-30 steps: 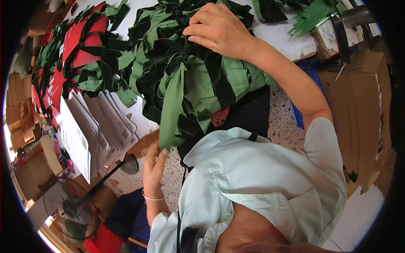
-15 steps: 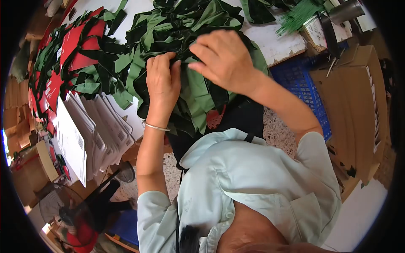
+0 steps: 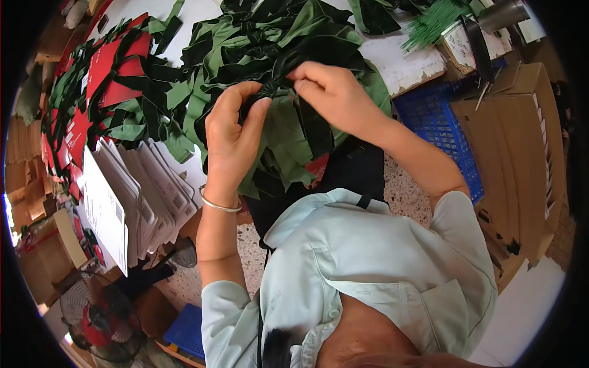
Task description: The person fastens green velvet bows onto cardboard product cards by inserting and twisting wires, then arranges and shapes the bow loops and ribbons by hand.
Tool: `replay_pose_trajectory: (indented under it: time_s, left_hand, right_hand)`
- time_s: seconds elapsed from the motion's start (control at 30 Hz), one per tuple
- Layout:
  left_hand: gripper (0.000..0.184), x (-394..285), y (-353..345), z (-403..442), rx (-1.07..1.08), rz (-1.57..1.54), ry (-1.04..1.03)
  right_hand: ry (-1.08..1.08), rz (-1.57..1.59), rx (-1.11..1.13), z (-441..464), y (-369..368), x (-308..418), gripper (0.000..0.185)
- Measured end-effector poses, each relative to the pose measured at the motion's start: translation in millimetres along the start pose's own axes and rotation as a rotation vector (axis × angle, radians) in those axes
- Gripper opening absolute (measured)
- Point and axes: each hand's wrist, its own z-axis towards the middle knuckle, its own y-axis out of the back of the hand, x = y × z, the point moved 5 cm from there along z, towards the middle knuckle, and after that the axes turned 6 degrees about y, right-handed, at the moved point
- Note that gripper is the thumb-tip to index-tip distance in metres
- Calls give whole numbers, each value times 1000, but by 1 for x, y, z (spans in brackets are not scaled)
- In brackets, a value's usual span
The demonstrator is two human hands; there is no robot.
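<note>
A large heap of dark green velvet ribbon (image 3: pixel 236 37) with lighter green backs spreads over the table in front of me. At its near side, the fingers and thumb of my left hand (image 3: pixel 233 132) close around a gathered knot in the green ribbon (image 3: pixel 270 87). Just to the right, my right hand (image 3: pixel 337 98) pinches a dark loop of the same ribbon between thumb and forefinger. Ribbon tails hang below both hands toward my lap. My fingers partly hide the knot.
Red cards (image 3: pixel 126 67) with green ribbons lie at left, beside a row of white cards (image 3: pixel 107 196). Green wire-like strands (image 3: pixel 435 24) and a metal cylinder (image 3: pixel 503 17) sit at upper right. A blue crate (image 3: pixel 438 132), cardboard box (image 3: pixel 506 159) and fan (image 3: pixel 98 316) stand around me.
Both hands have come slightly nearer my body. The right hand, raised and blurred before, now pinches the ribbon, and a dark loop rises beside the knot.
</note>
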Motion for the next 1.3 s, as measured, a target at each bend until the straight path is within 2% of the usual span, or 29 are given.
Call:
replay_pose_trajectory:
  time_s: [0.03, 0.1, 0.13, 0.17, 0.23, 0.27, 0.33, 0.37, 0.43, 0.53, 0.6, 0.63, 0.7, 0.73, 0.8, 0.87, 0.97, 1.03, 1.1, 1.17, 1.2, 1.3]
  left_hand:
    - [19, -7, 1, -1, 4, -12, -41]
    - [19, -13, -4, 2, -2, 29, -123]
    - [19, -17, -7, 4, -9, 73, -203]
    - [17, -21, -8, 9, -62, 148, -306]
    - [15, -15, -11, 24, -80, 214, -329]
    - [14, -13, -13, 31, -98, 285, -351]
    - [10, -11, -18, 42, -102, 281, -375]
    - [10, -11, -19, 46, -131, 294, -382]
    - [9, -10, -21, 52, -156, 303, -397]
    - [9, -5, -26, 61, -170, 300, -324]
    - [12, 3, -24, 65, -153, 244, -265]
    - [13, 10, -21, 66, -144, 273, -210]
    - [16, 33, -9, 66, -202, 207, -173]
    - [17, 43, 3, 65, -226, 208, -76]
    - [15, 64, 20, 60, -246, 51, -131]
    - [12, 69, 23, 55, -248, -21, -62]
    - [12, 63, 21, 54, -235, 61, -53]
    - [12, 61, 21, 54, -246, 43, -75]
    - [12, 64, 24, 53, -263, -42, -95]
    - [11, 49, 27, 45, -285, 13, -129]
    - [10, 37, 27, 38, -324, 107, -156]
    - [12, 29, 11, 29, -255, 224, -191]
  right_hand:
    - [-108, 513, -64, -2, -8, -8, 18]
    - [-295, 822, 87, -7, -4, -3, 24]
    - [-412, 866, 62, -11, -4, -2, 30]
    - [-411, 862, 60, -12, -1, -5, 30]
    - [-465, 766, 212, -18, 0, -14, 31]
    - [-409, 581, 227, -17, 6, -15, 30]
    - [-151, -20, 77, -15, 23, -2, 27]
    - [-153, -23, 74, -12, 24, -5, 27]
    - [671, -773, -332, -11, 36, 31, 18]
    - [791, -723, -461, 22, 31, 26, 25]
    - [665, -673, -447, 60, 14, -19, 31]
    - [532, -582, -370, 76, -2, -43, 28]
    - [588, -619, -286, 90, -23, -36, 24]
    - [498, -590, -344, 90, -35, -31, 24]
    - [469, -524, -334, 92, -58, -33, 27]
    - [438, -431, -269, 93, -65, -30, 32]
    - [508, -388, -284, 89, -58, -32, 33]
    - [589, -445, -365, 73, -41, -27, 32]
    - [706, -510, -412, 40, -6, -11, 24]
    - [767, -678, -448, 2, 30, -13, 15]
    - [746, -763, -463, -16, 51, -14, 13]
    - [658, -1147, -489, -52, 101, -39, 13]
